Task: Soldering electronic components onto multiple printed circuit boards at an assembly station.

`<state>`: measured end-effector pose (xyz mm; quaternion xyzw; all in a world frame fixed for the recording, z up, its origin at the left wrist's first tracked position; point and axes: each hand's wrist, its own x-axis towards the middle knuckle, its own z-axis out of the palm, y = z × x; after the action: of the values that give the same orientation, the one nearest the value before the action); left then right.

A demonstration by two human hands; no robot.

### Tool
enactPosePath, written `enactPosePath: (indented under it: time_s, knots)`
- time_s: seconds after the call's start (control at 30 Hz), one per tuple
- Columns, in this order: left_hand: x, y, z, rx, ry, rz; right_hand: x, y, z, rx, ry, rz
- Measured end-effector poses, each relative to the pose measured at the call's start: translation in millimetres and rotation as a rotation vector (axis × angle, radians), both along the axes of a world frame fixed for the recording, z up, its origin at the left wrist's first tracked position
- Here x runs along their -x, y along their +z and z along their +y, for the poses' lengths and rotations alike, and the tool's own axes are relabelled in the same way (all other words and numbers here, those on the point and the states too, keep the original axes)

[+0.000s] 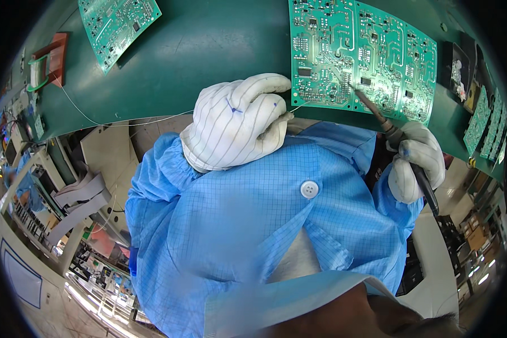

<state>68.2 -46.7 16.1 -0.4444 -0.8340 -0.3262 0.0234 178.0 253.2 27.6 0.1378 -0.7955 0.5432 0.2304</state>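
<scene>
A green panel of circuit boards lies at the table's front edge, right of centre. In a white striped glove, my left hand is closed in a pinch on thin solder wire at the panel's lower left. The wire's end pokes out past the fingers over the board. My right hand, gloved too, grips a dark soldering iron like a pen. Its tip reaches the left part of the panel, near a row of small joints; whether it touches cannot be made out.
From a spool on a reddish stand at the left, the wire trails along the green table. Another circuit board lies at the far left. More boards and a black holder sit at the right.
</scene>
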Motion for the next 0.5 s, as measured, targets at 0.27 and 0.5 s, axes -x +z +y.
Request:
enactPosePath:
  time_s: [0.27, 0.5]
  knots:
    - [0, 0, 0, -0.019, -0.014, -0.014, 18, 18, -11, -0.092, 0.22, -0.003]
    - [0, -3, -2, -0.017, -0.033, -0.011, 28, 18, -24, -0.158, 0.232, 0.045]
